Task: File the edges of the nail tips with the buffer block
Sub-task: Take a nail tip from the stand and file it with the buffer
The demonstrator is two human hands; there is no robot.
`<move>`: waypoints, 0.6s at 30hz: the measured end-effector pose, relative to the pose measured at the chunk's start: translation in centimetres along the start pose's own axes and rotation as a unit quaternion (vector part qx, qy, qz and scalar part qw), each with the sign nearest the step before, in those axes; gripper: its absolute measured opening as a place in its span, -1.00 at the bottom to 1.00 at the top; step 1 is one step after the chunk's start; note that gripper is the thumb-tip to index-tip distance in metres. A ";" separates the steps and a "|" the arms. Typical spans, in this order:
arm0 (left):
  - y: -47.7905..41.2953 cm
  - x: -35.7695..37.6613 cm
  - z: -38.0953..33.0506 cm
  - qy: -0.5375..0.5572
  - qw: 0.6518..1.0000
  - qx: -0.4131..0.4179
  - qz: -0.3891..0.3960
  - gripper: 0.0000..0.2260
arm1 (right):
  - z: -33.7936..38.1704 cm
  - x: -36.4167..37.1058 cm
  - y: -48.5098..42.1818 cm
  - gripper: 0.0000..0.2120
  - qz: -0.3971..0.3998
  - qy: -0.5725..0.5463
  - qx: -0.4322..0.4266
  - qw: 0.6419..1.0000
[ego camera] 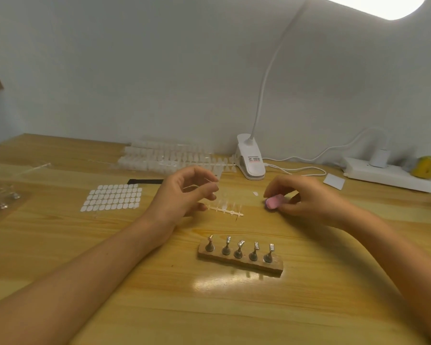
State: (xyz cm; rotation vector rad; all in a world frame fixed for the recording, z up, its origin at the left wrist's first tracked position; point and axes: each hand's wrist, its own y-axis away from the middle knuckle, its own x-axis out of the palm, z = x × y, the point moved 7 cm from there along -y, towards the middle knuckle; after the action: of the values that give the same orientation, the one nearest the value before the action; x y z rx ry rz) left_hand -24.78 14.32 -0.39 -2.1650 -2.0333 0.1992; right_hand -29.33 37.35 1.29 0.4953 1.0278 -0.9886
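Buffer block [274, 202], pink, sits low at the wooden surface [234, 307], gripped by the right hand's [306, 197] curled fingers [291, 209]; the left hand [182, 192] pinches a clear nail tip [209, 181] nearby.

Desk [159, 307] is a warm honey-yellow wood with darker streaky grain. The buffer block [274, 202] in the right hand [311, 195] is bubblegum pink, easily the loudest colour there. The nail tip [210, 181] pinched in the left hand [182, 195] looks see-through, same as the strip of nail tips [225, 210] mid-desk. Toward the left edge there's a sticker sheet [112, 197], white ovals in a neat grid, with a black strip [146, 181] just behind it. Nearer the front edge, a brown wooden holder [239, 261] with five dull silver-grey stands [239, 250]. Along the back edge: milky-white stacked tips [164, 158], a white clip lamp [251, 160] with a red-printed label, a white power strip [391, 179], and something yellow [424, 166] far right.
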 end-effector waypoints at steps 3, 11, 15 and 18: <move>-0.1 0.3 0.0 -0.027 0.999 0.000 0.017 -0.90 | 1.4 0.5 0.0 -0.75 -0.065 -0.163 0.013 0.984; 0.2 1.2 -0.6 -0.059 0.997 0.035 0.031 -0.82 | 5.6 4.8 0.6 -0.75 -0.039 -0.368 -0.023 0.929; 0.0 1.3 -0.5 -0.100 0.994 0.039 0.037 -0.94 | 5.0 5.2 0.6 -0.57 -0.053 -0.473 0.012 0.879; 0.0 1.4 -0.4 -0.122 0.991 0.048 0.039 -0.94 | 5.1 5.1 0.6 -0.54 -0.047 -0.493 0.017 0.868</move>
State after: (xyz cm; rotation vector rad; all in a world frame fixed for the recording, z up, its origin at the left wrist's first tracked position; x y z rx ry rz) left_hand -24.57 15.68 -0.03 -2.2570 -2.0118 0.5873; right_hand -25.51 31.59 -0.94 -0.0767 0.1034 -1.1482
